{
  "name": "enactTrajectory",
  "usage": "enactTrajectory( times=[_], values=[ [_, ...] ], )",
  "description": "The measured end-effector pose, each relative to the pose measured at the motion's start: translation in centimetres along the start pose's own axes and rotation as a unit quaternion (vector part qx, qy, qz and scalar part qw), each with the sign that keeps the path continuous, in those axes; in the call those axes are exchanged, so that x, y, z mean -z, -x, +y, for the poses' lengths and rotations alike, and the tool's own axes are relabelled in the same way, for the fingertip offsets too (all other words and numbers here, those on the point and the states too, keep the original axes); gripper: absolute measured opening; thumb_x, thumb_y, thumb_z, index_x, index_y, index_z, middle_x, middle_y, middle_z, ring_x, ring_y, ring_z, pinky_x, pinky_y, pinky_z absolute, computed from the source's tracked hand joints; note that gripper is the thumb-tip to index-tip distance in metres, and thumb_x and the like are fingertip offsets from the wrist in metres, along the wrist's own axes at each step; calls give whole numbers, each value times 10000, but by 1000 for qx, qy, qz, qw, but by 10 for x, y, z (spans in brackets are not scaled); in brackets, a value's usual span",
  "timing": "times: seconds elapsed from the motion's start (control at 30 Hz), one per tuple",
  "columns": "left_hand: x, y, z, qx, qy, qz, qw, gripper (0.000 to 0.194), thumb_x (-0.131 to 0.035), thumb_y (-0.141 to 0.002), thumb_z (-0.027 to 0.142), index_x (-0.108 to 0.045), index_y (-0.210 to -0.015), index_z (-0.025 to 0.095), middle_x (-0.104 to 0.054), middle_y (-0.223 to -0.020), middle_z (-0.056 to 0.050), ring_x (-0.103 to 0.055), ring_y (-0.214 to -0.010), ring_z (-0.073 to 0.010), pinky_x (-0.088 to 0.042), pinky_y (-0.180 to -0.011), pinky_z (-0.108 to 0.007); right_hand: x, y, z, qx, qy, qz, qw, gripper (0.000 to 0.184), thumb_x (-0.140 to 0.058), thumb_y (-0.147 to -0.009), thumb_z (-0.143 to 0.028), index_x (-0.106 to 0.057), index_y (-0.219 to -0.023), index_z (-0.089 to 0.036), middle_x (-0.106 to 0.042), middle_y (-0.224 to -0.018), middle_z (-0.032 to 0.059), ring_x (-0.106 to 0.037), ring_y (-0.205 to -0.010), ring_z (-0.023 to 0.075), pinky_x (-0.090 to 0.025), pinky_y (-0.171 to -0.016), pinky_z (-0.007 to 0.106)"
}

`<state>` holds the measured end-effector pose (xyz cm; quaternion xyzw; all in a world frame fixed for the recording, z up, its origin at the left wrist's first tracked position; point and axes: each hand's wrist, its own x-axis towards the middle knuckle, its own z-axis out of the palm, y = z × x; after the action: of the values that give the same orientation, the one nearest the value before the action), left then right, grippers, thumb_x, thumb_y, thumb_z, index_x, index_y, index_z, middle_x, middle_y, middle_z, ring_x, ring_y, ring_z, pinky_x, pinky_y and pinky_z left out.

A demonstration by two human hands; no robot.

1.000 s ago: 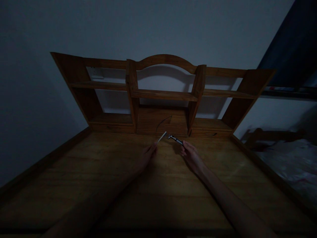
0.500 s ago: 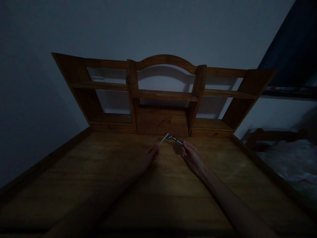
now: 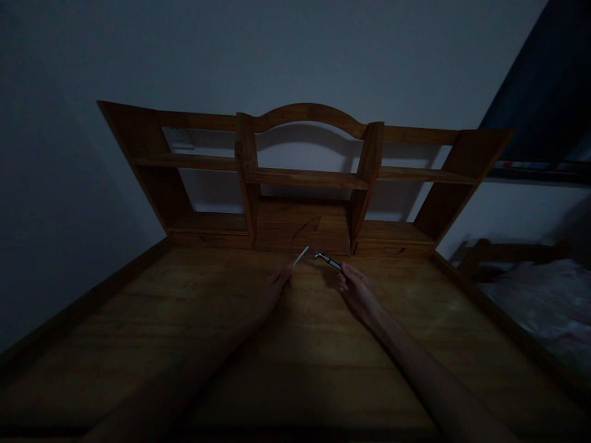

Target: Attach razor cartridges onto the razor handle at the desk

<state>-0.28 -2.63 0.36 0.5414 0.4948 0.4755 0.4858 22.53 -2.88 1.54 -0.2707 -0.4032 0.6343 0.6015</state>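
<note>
Two hands over a wooden desktop (image 3: 369, 375): the left hand (image 3: 276, 286) pinches a thin pale stick (image 3: 301, 255); the right hand (image 3: 356, 288) grips a slim dark tool (image 3: 330, 262) with a bent metallic head. Stick tip and head face each other, slightly apart, before the shelf unit (image 3: 307, 178). Good control calls for steady wrists and fingers well behind both tips.

A wooden desk hutch (image 3: 307, 178) with 2 dividers (image 3: 246, 147) and 1 arched top rail (image 3: 307, 112) stands on the desktop (image 3: 295, 375), before a pale wall (image 3: 295, 49). Through the hutch's upper left opening shows what may be a socket plate (image 3: 183, 141), in this dimness. Right of the hutch are a dark blue panel (image 3: 545, 86), a wooden rail (image 3: 517, 250) and crumpled pale sheeting (image 3: 549, 295).
</note>
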Motion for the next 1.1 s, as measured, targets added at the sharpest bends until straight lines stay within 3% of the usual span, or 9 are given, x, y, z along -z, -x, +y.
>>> enactTrajectory(
  times=[0.23, 0.4, 0.63, 1.1],
  values=[
    [-3, 2, 1, 14, 14, -48, 999, 486, -463, -801, 630, -548, -697, 162, -438, -585, 29, -357, -491, -77, -251, -445, -198, 2, 1, -1, -12, 8, 5, 1000, 235, -664, -807, -360, -560, -710, -172, -421, -607, -36, -309, -511, 79, -280, -492, 233],
    [-2, 6, 6, 21, 24, -26, 999, 497, -467, -792, 641, -530, -676, 162, -413, -560, 40, -327, -456, -67, -219, -421, -197, 2, 0, 0, -7, 5, 0, 1000, 234, -657, -815, -351, -555, -702, -173, -415, -609, -37, -298, -509, 78, -277, -500, 234],
    [-1, 3, -1, 38, 35, -53, 997, 468, -478, -797, 624, -528, -719, 165, -391, -571, 47, -310, -447, -61, -200, -399, -183, 1, 0, 1, -1, -2, -8, 1000, 225, -641, -828, -337, -556, -706, -169, -403, -604, -40, -290, -508, 78, -271, -502, 234],
    [0, 0, -1, 57, 34, -32, 997, 477, -467, -787, 638, -517, -697, 172, -346, -530, 59, -270, -405, -55, -172, -360, -176, -1, 0, -2, -13, -4, 1, 1000, 251, -670, -801, -355, -547, -686, -169, -410, -597, -41, -297, -508, 78, -270, -498, 240]
  ],
)
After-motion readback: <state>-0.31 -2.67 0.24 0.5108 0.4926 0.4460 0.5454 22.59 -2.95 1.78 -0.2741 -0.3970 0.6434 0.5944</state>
